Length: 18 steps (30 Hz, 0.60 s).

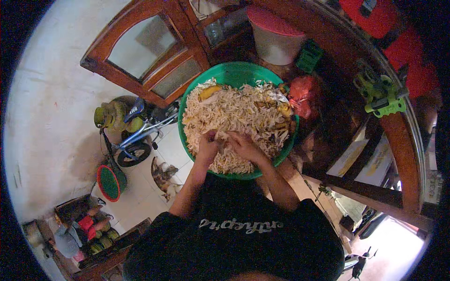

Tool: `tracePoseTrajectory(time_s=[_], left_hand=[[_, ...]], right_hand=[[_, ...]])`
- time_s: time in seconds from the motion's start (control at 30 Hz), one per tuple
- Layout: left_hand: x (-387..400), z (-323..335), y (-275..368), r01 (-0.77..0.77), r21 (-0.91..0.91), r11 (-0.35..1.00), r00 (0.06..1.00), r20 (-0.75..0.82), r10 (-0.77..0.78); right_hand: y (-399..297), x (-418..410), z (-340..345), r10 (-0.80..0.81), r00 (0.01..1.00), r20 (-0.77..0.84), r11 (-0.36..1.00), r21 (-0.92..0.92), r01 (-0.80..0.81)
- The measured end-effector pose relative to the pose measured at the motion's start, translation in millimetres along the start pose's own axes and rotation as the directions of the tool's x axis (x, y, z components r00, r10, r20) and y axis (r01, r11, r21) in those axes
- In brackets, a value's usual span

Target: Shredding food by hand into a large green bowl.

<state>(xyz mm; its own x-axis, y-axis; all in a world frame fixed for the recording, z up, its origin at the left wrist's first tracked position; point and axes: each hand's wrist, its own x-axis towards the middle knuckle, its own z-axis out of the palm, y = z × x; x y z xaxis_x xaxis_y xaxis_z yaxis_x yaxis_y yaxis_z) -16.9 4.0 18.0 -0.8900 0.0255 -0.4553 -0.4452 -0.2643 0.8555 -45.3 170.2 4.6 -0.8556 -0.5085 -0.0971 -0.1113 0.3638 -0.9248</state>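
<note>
A wide green plastic basin (235,68) stands right in front of me, heaped with pale shredded food (225,109). Over its near half, my left hand (209,145) and my right hand (243,144) come close together, fingers curled in. Between the fingertips is a small pale piece of food (222,135), which both hands seem to grip; blur and the fingers hide part of it. Larger yellow-brown pieces (210,92) lie at the far left of the heap. More yellowish chunks (284,110) sit along its right side.
Beyond the basin are a white bucket with a red lid (276,38), a green basket (309,56) and a red plastic bag (303,96). To the left stand a wooden door (147,49), a child's bicycle (140,133), a cat (165,177) on the tiles, and a seated person (72,235).
</note>
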Motion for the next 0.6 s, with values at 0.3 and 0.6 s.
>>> tracePoseTrajectory(time_s=[0.3,0.6], left_hand=[[3.2,2.2,25.8,0.050,0.074,0.996,0.974,-0.223,-0.032],[1.2,0.6,36.2,-0.137,0.237,0.962,0.983,-0.084,0.161]], right_hand=[[111.7,75.9,-52.0,0.432,0.868,-0.245,0.748,-0.441,-0.497],[-11.1,19.4,8.7,0.274,0.959,-0.068,0.943,-0.176,-0.282]])
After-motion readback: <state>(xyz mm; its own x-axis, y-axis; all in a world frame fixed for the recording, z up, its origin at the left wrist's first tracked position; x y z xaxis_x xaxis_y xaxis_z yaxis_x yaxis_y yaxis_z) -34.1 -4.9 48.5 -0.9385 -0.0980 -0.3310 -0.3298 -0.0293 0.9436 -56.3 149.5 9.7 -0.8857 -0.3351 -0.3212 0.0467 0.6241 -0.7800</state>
